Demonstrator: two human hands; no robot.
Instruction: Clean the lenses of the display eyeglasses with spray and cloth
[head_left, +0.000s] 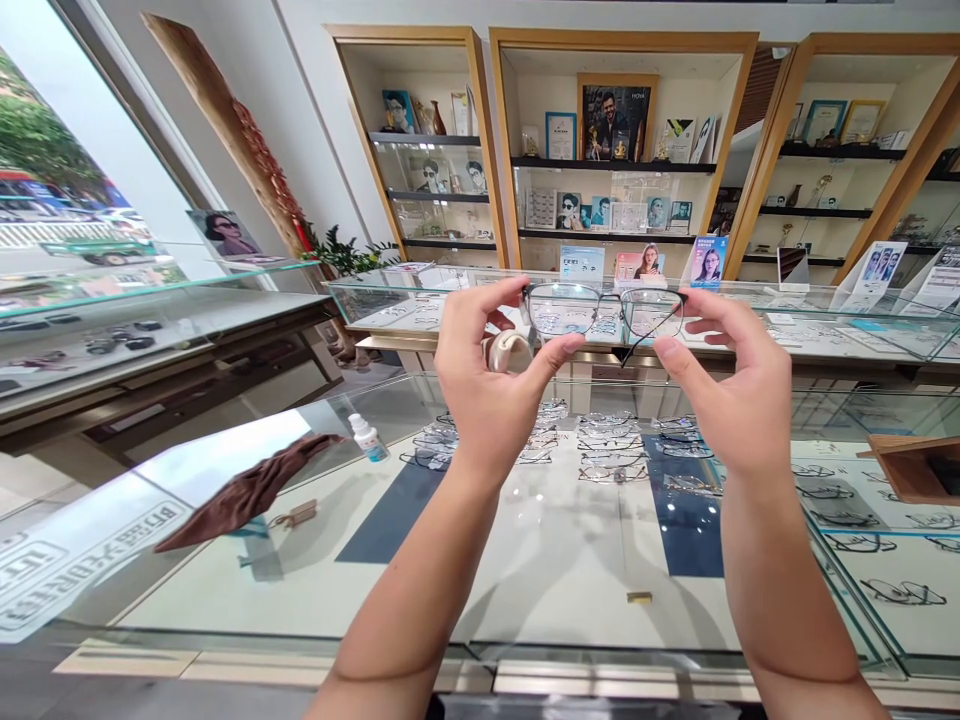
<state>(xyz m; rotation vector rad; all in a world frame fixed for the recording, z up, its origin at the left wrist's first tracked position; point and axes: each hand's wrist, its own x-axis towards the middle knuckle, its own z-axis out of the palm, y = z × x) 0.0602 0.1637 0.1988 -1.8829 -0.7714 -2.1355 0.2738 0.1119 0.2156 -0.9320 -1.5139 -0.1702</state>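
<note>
A pair of thin dark-rimmed eyeglasses (612, 297) is held up above the glass display counter (555, 610), lenses facing away or toward me, I cannot tell. My left hand (491, 395) pinches their left end between thumb and fingers. Tucked in that same palm is a crumpled cream cloth (509, 352). At the opposite end, my right hand (742, 395) grips the frame by its right corner, fingers curled behind. One folded temple shows below the right lens; the other is mostly hidden.
On the counter lie a brown cloth (251, 490), a small white spray bottle (367, 438) and a wooden tag (301, 514). Rows of eyeglasses (611, 447) sit under its glass. Farther back stand another glass counter (405, 310) and lit shelves (615, 165). A wooden tray (915, 470) is at right.
</note>
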